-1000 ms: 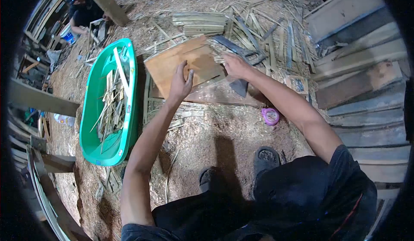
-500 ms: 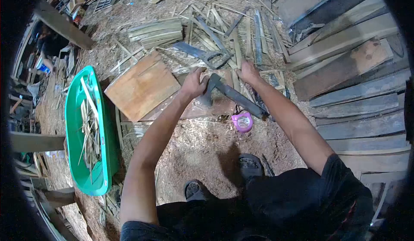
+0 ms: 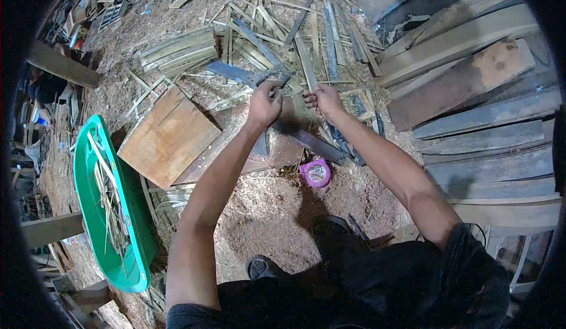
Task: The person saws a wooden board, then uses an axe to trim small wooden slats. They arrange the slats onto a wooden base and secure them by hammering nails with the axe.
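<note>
My left hand (image 3: pixel 263 105) is closed in a fist on the handle of a long dark knife (image 3: pixel 315 143). The knife's blade slants down to the right over a low wooden block (image 3: pixel 283 149). My right hand (image 3: pixel 321 97), just to the right of the left one, pinches a thin bamboo strip (image 3: pixel 305 64) that runs away from me into the pile. The two hands are nearly touching. A second dark blade (image 3: pixel 233 71) lies on the ground just beyond my left hand.
A square wooden board (image 3: pixel 168 134) lies to the left, with a green tub (image 3: pixel 88 223) of bamboo slivers beyond it. A pink tape measure (image 3: pixel 316 173) sits by the block. Heavy planks (image 3: pixel 471 81) are stacked at right. Split bamboo (image 3: pixel 177 49) litters the sawdust floor. A person (image 3: pixel 44 87) crouches far left.
My left hand left the wooden board, took up the long knife and drew it close. My right hand closed on a bamboo strip. My view swung right, so tub and board slid left.
</note>
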`<move>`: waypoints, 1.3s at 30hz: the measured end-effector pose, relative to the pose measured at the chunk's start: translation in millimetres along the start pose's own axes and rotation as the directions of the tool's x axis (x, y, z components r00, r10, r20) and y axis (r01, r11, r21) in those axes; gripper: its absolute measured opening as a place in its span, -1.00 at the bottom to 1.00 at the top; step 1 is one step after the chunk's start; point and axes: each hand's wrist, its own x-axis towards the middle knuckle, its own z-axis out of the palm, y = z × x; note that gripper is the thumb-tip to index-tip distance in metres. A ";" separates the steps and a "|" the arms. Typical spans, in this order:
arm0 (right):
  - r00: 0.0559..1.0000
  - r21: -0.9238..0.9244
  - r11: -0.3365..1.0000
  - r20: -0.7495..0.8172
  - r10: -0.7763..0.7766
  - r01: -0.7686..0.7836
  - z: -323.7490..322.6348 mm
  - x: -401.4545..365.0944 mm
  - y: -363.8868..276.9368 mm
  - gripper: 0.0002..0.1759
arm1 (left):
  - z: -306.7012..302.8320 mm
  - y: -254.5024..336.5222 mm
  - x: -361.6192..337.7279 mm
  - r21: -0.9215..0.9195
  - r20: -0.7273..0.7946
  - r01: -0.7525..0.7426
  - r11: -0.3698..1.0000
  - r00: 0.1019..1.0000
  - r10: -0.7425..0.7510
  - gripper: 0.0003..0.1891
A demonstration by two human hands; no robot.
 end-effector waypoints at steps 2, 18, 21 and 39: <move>1.000 0.035 0.999 -0.010 -0.008 0.008 9.2 -7.1 4.3 -0.70 | 2.0 2.7 4.0 -0.090 0.030 0.070 0.993 0.997 -0.067 -0.72; 0.976 0.137 0.991 0.214 -0.042 0.013 84.2 -120.2 -18.4 -0.72 | -63.5 24.1 -11.4 -0.591 0.329 0.527 0.610 0.848 -0.415 -0.65; 0.965 0.122 0.992 0.255 -0.058 0.028 91.2 -137.4 -20.6 -0.74 | -76.8 26.3 -20.4 -0.524 0.328 0.526 0.670 0.850 -0.411 -0.65; 0.820 -0.044 0.956 0.527 -0.225 0.291 135.1 -177.5 -48.5 -0.63 | -184.2 83.4 -60.3 -0.586 0.081 0.261 0.767 0.961 -0.265 -0.80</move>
